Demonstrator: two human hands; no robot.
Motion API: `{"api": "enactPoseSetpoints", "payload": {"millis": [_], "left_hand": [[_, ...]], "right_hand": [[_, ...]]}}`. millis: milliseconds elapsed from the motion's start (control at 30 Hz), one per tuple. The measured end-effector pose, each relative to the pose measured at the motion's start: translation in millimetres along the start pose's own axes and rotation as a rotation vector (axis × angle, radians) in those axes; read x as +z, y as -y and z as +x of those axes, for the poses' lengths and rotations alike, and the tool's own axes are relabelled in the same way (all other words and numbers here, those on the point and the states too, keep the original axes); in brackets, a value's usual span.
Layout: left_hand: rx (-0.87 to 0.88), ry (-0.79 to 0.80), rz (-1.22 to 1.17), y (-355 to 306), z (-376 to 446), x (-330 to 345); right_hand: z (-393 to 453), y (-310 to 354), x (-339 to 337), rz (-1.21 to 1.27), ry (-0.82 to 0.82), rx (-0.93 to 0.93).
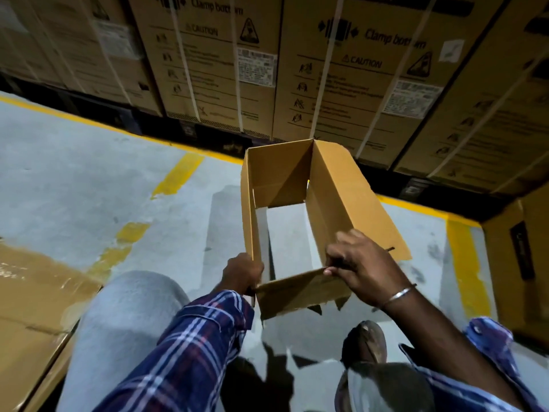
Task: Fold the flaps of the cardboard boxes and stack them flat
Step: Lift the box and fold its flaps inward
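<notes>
Held up at centre frame: an open-ended brown corrugated cardboard box [297, 203], a hollow sleeve with grey floor visible straight through it. Gripped at both near corners. Left hand [242, 270], at seven o'clock of the box, curled tight around the near left corner edge, fingers wrapped inside. Right hand [361, 267], at five o'clock, pinching the near right corner, thumb and fingertips closed on the cardboard edge; thin silver metal bangle [398, 295] on that wrist. Near flap [300, 292] hanging down toward the body between the two hands, its lower edge ragged. Right flap splayed outward toward three o'clock.

Below, at six to eight o'clock: blue plaid shirt sleeves [190, 346] and grey trouser knee [124, 316]. Dark shoe [371, 343] at five o'clock. Flattened brown cardboard sheets [32, 301] lying at nine o'clock on the grey concrete floor [74, 179], marked with yellow painted lines [178, 176]. Along twelve o'clock: a row of tall strapped brown cartons [341, 72] printed "Clamp bottom" and "CAUTION".
</notes>
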State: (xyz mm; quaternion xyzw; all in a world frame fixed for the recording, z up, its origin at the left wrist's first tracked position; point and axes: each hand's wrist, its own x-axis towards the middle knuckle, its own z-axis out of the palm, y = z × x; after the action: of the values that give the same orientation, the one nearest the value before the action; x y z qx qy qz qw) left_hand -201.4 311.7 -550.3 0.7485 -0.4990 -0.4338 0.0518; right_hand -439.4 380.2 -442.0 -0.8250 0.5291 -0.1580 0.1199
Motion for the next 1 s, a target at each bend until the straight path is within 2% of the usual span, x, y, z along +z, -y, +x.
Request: {"api": "enactPoseSetpoints", "payload": {"millis": [67, 167, 233, 333, 400, 500, 600, 700, 867, 1000], "left_hand": [[0.006, -0.022, 0.045, -1, 3, 0], [0.034, -0.040, 0.041, -7, -2, 1], [0.073, -0.057, 0.034, -12, -3, 5], [0.106, -0.099, -0.004, -19, -9, 10], [0.111, -0.113, -0.031, -20, -14, 17], [0.115, -0.125, -0.085, -21, -26, 30], [0.187, -0.139, -0.054, -27, -44, 48], [0.271, -0.136, -0.059, -33, -66, 70], [0.319, -0.152, -0.084, -32, -78, 93], [0.349, -0.170, -0.033, -28, -77, 92]], "right_hand": [[-15, -3, 0, 0.151, 0.166, 0.121], [-37, -11, -2, 0.412, 0.601, 0.316], [-42, -15, 6, 0.398, 0.713, 0.427], [-26, -23, 31, 0.297, 0.549, 0.557], [-14, -26, 47, 0.338, 0.445, 0.687], [-1, -20, 64, 0.578, 0.345, 0.979], [11, -24, 81, 0.843, 0.117, 1.160], [26, -22, 78, 0.891, 0.074, 1.164], [41, 0, 63, 0.688, 0.313, 1.040], [37, -7, 86, 0.610, 0.230, 0.954]]}}
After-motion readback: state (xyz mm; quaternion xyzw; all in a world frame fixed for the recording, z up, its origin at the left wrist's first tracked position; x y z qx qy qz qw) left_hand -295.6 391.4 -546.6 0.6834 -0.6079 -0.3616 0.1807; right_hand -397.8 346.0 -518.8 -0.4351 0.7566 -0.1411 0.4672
